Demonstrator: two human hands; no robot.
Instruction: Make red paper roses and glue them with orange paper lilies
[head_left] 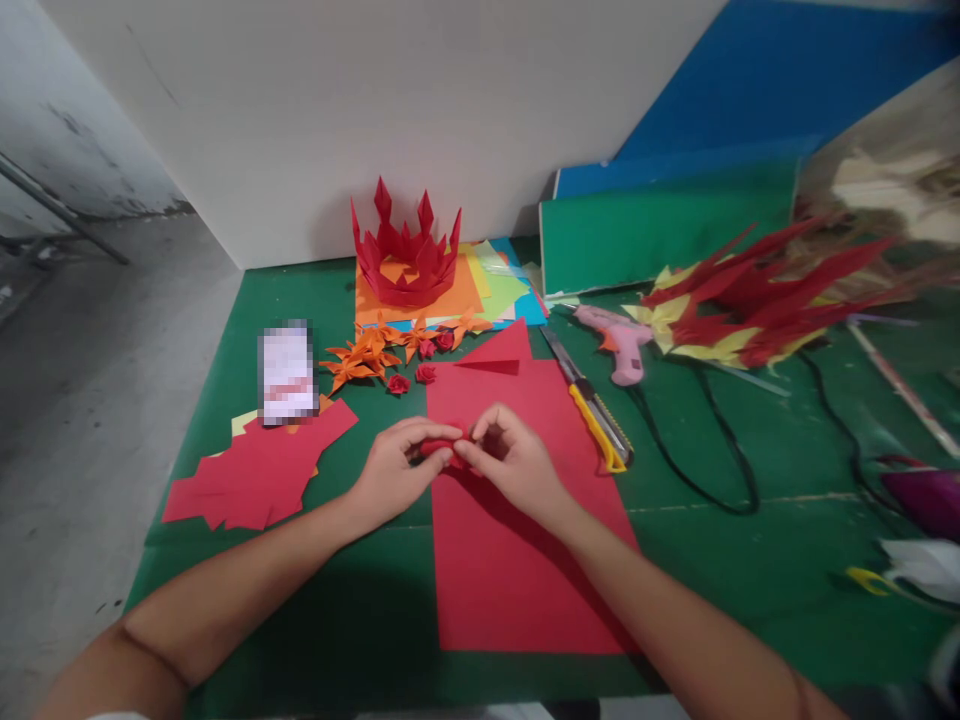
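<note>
My left hand and my right hand meet over a large red paper sheet on the green table. Both pinch a small folded piece of red paper between their fingertips. The fingers of both hands are curled closed around it. Most of the small piece is hidden by my fingers.
Red paper squares lie at the left by a blurred card. Behind are orange paper flowers, small red paper roses, a red paper crown on coloured sheets, a yellow utility knife, a pink glue gun with black cord, and a red-yellow spiky paper piece.
</note>
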